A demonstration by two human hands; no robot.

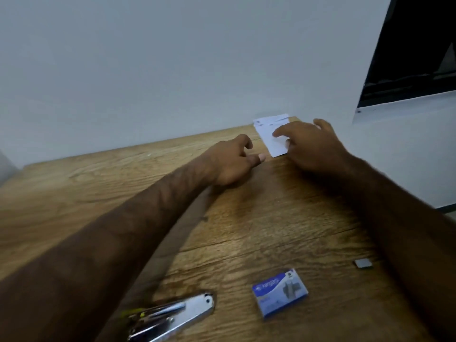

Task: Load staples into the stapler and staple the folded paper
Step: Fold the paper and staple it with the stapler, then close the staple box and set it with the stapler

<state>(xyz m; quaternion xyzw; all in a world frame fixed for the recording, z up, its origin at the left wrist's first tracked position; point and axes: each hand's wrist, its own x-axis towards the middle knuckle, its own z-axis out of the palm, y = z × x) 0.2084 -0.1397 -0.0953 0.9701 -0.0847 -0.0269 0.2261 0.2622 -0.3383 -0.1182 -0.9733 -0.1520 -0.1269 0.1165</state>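
The folded paper [272, 137] lies at the far edge of the wooden bench [283, 218], against the wall. The right hand [313, 146] rests on it, fingers spread flat. The left hand [232, 161] hovers just beside it, loosely curled, holding nothing. Near the viewer lie the chrome stapler [172, 317], the blue staple box [280, 292] and a small staple strip [363, 263] to the right.

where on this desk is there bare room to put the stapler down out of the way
Bare wood lies left of the left forearm, back to the wall, and in the middle between both forearms, ahead of the staple box. It is crowded at the far edge, where both hands meet the paper, and near the stapler.
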